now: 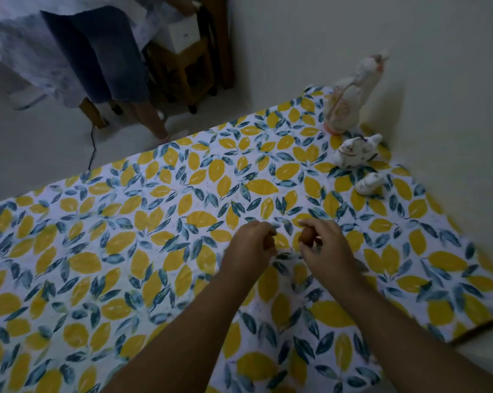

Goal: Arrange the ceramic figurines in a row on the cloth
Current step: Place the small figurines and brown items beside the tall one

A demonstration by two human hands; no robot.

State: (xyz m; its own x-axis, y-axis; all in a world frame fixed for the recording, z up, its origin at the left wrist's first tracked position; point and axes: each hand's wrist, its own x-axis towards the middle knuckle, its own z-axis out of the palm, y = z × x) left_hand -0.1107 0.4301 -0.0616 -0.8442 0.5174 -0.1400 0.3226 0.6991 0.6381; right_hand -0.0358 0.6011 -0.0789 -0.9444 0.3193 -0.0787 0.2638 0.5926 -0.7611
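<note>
A cloth (126, 251) printed with yellow lemons and blue leaves covers the surface. Three white ceramic figurines stand in a line along its far right edge by the wall: a tall one (350, 97), a medium one (355, 151) and a small one (371, 183). Over the middle of the cloth, my right hand (324, 245) pinches a small brown object (306, 236) between its fingers. My left hand (251, 245) is just to its left, fingers curled shut; whether it holds anything is hidden.
A cream wall (409, 52) runs along the cloth's right side. Beyond the far edge stands a person in a dark skirt (98, 52), next to a wooden cart on wheels (183, 69) and a black cable (92, 154) on the floor.
</note>
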